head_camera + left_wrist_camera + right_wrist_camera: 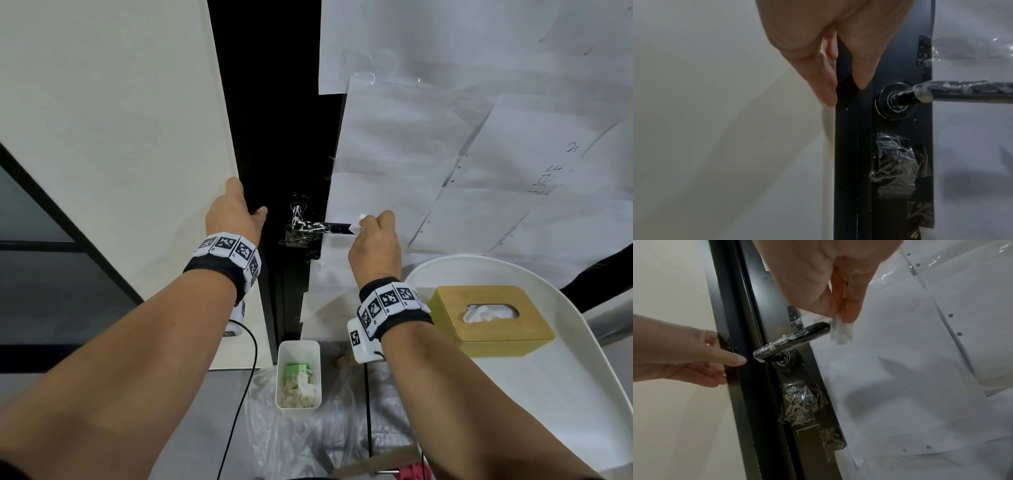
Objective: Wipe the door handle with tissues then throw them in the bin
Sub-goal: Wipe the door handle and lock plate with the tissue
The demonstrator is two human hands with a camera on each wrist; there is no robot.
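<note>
A black lever door handle (318,226) (966,91) (791,341), streaked with white smears, juts from the black door edge. My right hand (371,236) (836,311) pinches a white tissue (361,222) (841,332) at the handle's free tip. My left hand (236,214) (838,87) (715,360) holds the black door edge (851,146) left of the handle, fingers behind it and the thumb on its front. A small white bin (298,375) with used tissues and a green scrap stands on the floor below the handle.
White paper sheets (445,137) cover the door face. A yellow tissue box (489,320) with a wooden lid sits on a white round table (548,394) at the right. Crumpled clear plastic (803,402) is taped under the handle. A plastic sheet (308,438) lies under the bin; a black cable (239,394) hangs.
</note>
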